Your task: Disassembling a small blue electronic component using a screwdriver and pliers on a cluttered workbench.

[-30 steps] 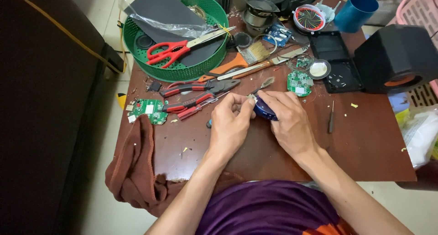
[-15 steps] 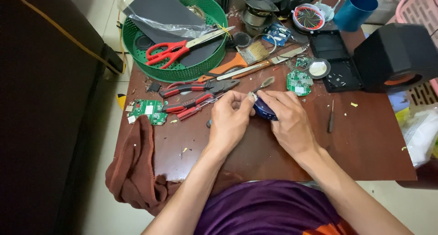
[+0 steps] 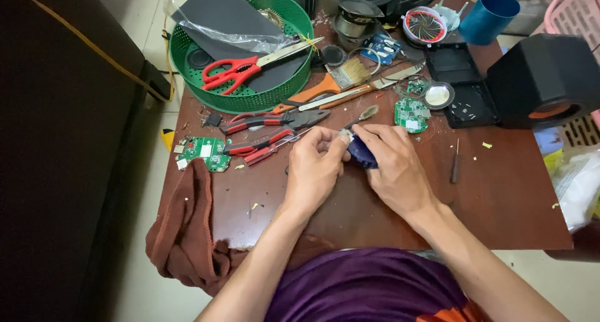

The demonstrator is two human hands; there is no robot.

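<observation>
Nothing much has shifted since the earlier frames: both hands stay together at the middle of the brown worktop [image 3: 500, 197], curled on the same small dark blue object [image 3: 361, 154].

Nearest, a purple shirt fills the bottom edge, and a rust-brown cloth [image 3: 187, 234] hangs over the worktop's near left corner. Left hand [image 3: 314, 169] is closed, its fingertips pinching a small pale piece at the blue object's upper left edge; what that piece is I cannot tell. Right hand [image 3: 394, 166] is cupped over the blue object from the right, fingers bent around it, so the object sits between the two hands and touches both, mostly covered by the right.

Just left of the hands lie two red-handled pliers [image 3: 275, 119], one above the other, and beyond them one green circuit board [image 3: 206, 152] near the cloth. A second, round green circuit board [image 3: 410, 114] lies just beyond the right hand, with one small screwdriver [image 3: 456, 163] to its right.

Farther back come one orange-handled brush [image 3: 331, 84] and one round green basket [image 3: 250, 97] holding one pair of red scissors [image 3: 240, 72]. At the far right stand one black speaker box [image 3: 544, 78] and one blue cup [image 3: 490, 16].
</observation>
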